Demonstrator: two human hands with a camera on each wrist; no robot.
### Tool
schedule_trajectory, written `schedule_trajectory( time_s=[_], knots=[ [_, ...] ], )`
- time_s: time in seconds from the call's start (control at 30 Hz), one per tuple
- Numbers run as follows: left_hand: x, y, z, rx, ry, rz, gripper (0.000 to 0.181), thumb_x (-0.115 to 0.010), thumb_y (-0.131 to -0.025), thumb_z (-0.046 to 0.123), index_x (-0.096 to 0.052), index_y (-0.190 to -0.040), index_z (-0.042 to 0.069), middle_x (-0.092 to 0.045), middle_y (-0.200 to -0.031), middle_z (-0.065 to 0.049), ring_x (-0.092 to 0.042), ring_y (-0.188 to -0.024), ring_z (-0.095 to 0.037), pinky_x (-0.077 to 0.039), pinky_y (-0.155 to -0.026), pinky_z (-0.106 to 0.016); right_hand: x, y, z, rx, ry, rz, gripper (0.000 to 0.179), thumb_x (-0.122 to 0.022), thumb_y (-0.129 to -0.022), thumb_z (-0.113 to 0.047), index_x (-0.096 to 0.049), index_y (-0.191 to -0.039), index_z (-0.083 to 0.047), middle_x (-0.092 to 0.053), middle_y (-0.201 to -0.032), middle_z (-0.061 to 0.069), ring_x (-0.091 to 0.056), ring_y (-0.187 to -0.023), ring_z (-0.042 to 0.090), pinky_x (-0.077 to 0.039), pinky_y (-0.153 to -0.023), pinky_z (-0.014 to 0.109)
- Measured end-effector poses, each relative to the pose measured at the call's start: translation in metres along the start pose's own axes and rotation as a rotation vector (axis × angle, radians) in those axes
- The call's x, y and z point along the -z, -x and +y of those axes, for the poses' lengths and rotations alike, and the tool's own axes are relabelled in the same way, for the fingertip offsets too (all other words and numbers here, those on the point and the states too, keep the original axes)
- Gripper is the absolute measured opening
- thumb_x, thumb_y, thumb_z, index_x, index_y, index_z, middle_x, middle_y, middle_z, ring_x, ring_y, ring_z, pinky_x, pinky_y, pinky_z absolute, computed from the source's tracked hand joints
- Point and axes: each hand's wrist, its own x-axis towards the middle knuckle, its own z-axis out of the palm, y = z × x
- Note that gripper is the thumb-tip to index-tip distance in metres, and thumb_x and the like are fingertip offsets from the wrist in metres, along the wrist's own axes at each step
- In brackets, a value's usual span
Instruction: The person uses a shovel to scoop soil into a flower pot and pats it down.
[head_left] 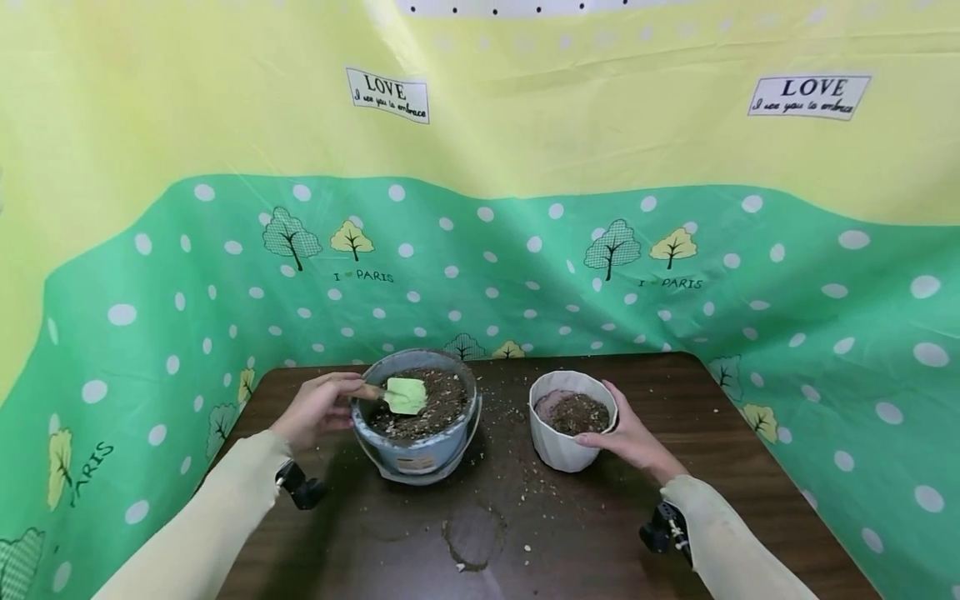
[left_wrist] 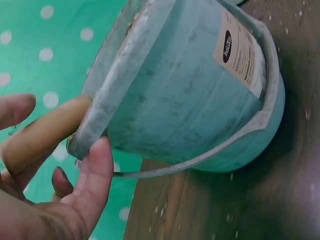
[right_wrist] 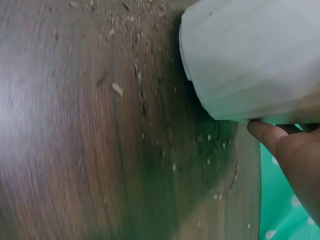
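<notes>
Left hand pinches the wooden handle of a green-bladed hand trowel, one fingertip touching the rim of a blue-grey bucket; the blade lies over dark soil inside, though I cannot tell whether it touches; right hand grips the rim of a white faceted flowerpot, partly filled with soil; pot and bucket stand apart on the wood-grain table, crumbs scattered between.

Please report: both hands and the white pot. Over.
Left hand holds trowel at bucket. Right hand grips white pot, soil inside. Crumbs scattered on table.
</notes>
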Motion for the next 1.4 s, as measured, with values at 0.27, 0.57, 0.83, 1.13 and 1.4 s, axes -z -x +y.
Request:
schedule_trajectory(
  time_s=[0.27, 0.57, 0.83, 1.13, 1.4],
  knots=[
    [0.04, 0.0, -0.007, 0.012, -0.102, 0.08, 0.078, -0.078, -0.087, 0.025, -0.038, -0.149, 0.001, -0.066, -0.08, 0.002, -0.062, -0.066, -0.017, -0.055, -0.066, -0.036, -0.005, -0.003, -0.001, 0.02, 0.03, -0.002, 0.115, -0.083, -0.082, -0.018, 0.002, -0.159, -0.009, -0.014, -0.155, 0.027, -0.026, -0.138, 0.044, -0.031, -0.104, 0.057],
    [0.067, 0.005, -0.007, -0.165, -0.427, 0.015, 0.048, -0.074, -0.092, 0.024, -0.057, -0.123, -0.008, -0.065, -0.101, -0.013, -0.062, -0.071, -0.022, -0.056, -0.063, -0.041, 0.007, -0.002, -0.005, 0.033, 0.065, -0.06, 0.115, -0.083, -0.081, -0.017, 0.002, -0.158, -0.007, -0.016, -0.154, 0.029, -0.029, -0.135, 0.047, -0.034, -0.102, 0.057],
    [0.058, 0.012, 0.029, -0.39, -1.004, -0.106, 0.026, -0.073, -0.092, 0.034, -0.068, -0.084, 0.01, -0.058, -0.073, 0.0, -0.05, -0.059, -0.015, -0.043, -0.056, -0.033, 0.008, -0.006, -0.013, 0.078, 0.217, -0.129, 0.125, -0.087, -0.076, -0.021, 0.007, -0.155, 0.004, -0.009, -0.154, 0.037, -0.019, -0.138, 0.054, -0.024, -0.105, 0.068],
    [0.051, 0.024, 0.079, -0.32, -1.327, -0.165, 0.014, -0.068, -0.093, 0.025, -0.074, -0.088, 0.013, -0.058, -0.068, 0.005, -0.05, -0.057, -0.014, -0.043, -0.054, -0.035, 0.007, -0.005, -0.006, 0.076, 0.208, -0.116, 0.126, -0.088, -0.076, -0.021, 0.007, -0.155, 0.001, -0.018, -0.149, 0.036, -0.028, -0.134, 0.052, -0.029, -0.103, 0.065],
    [0.059, 0.03, 0.102, -0.364, -1.54, -0.078, 0.013, -0.066, -0.085, 0.014, -0.062, -0.073, 0.016, -0.05, -0.076, -0.001, -0.044, -0.063, -0.019, -0.039, -0.054, -0.037, 0.007, -0.007, -0.009, 0.043, 0.192, -0.134, 0.125, -0.087, -0.078, -0.022, 0.009, -0.156, -0.004, -0.013, -0.151, 0.035, -0.025, -0.135, 0.053, -0.03, -0.102, 0.065]
  ],
)
